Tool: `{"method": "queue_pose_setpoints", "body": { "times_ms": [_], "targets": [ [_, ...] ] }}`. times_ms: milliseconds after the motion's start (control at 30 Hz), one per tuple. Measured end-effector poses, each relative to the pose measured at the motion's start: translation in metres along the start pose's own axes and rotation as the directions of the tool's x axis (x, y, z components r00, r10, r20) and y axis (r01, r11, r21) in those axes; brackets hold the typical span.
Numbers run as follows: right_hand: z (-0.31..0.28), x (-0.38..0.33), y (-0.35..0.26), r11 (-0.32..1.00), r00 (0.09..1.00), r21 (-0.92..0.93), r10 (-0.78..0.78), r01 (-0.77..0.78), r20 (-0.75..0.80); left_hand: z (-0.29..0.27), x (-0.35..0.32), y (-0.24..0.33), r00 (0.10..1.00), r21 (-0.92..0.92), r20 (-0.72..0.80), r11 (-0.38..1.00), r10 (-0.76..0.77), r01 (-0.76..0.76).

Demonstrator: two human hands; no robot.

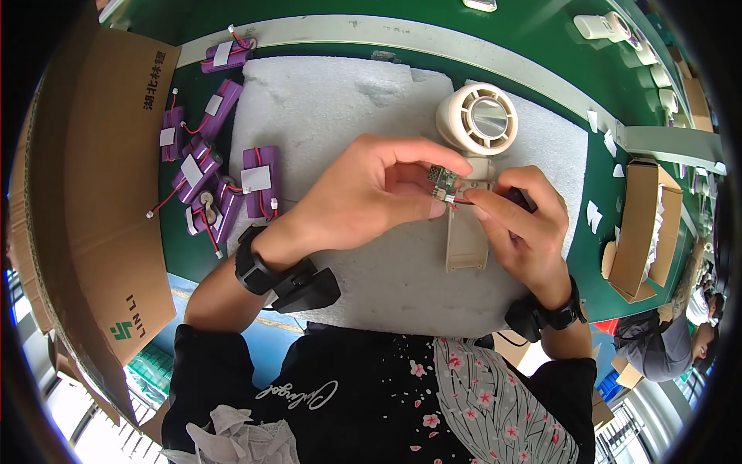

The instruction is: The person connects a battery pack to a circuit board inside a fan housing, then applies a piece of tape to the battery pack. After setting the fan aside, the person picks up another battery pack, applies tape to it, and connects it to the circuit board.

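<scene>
The left hand (363, 189) extends in from the left, wrist nearly level, with thumb and index finger closed on a small green circuit board (444, 182). The right hand (537, 224) enters from the lower right, fingers curled, with thumb and index finger pinching a red wire lead (462, 201) at the board's edge. The two hands are close but apart. A dark object, partly hidden, sits within the right fingers. Each wrist carries a black strap-mounted device.

The circuit board is located above the cream handle shell (467, 246), which lies on the white foam pad (379, 282). The round cream head (477, 120) is positioned at the top of the shell.

A large cardboard box (97, 209) stands at the left; its contents cannot be seen. A smaller open cardboard box (635, 232) at the right contains white pieces (655, 230). A green crate (151, 371) is visible at the lower left.

Dark printed characters and a green emblem (121, 331) mark the large box. Purple battery packs (260, 205) beside the foam pad bear white labels (256, 179). The wearer's black shirt (348, 398) carries white script lettering
</scene>
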State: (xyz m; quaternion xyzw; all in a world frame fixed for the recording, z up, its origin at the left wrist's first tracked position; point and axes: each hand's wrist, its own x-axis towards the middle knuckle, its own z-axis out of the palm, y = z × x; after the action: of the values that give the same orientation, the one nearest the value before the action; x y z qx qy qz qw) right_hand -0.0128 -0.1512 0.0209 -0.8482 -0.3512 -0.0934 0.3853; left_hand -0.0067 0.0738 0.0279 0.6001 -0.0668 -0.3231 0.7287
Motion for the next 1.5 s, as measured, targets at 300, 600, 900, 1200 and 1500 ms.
{"method": "queue_pose_setpoints", "body": {
  "times_ms": [300, 600, 900, 1200, 1500],
  "targets": [
    [0.002, 0.0, 0.0, 0.999, 0.999, -0.035, 0.023, -0.024, -0.041, -0.002, 0.002, -0.001, 0.998, -0.101, -0.055, 0.995, -0.004, -0.001],
    [0.004, 0.0, -0.001, 0.998, 0.998, -0.056, 0.022, -0.025, -0.051, 0.0, 0.001, -0.005, 0.996, -0.03, -0.083, 0.999, 0.037, -0.04],
    [0.002, 0.0, 0.0, 1.0, 1.0, -0.008, 0.004, -0.004, 0.023, 0.003, 0.001, -0.006, 0.987, 0.046, -0.105, 0.992, 0.122, -0.118],
    [0.0, -0.003, 0.0, 0.998, 0.996, 0.054, -0.023, 0.018, 0.089, 0.01, 0.002, -0.016, 0.901, 0.307, -0.052, 0.865, 0.431, -0.396],
    [0.008, 0.002, -0.012, 0.988, 0.985, -0.001, 0.154, -0.155, -0.083, 0.022, 0.002, -0.018, 0.842, 0.505, -0.113, 0.76, 0.528, -0.409]
  ]
}}
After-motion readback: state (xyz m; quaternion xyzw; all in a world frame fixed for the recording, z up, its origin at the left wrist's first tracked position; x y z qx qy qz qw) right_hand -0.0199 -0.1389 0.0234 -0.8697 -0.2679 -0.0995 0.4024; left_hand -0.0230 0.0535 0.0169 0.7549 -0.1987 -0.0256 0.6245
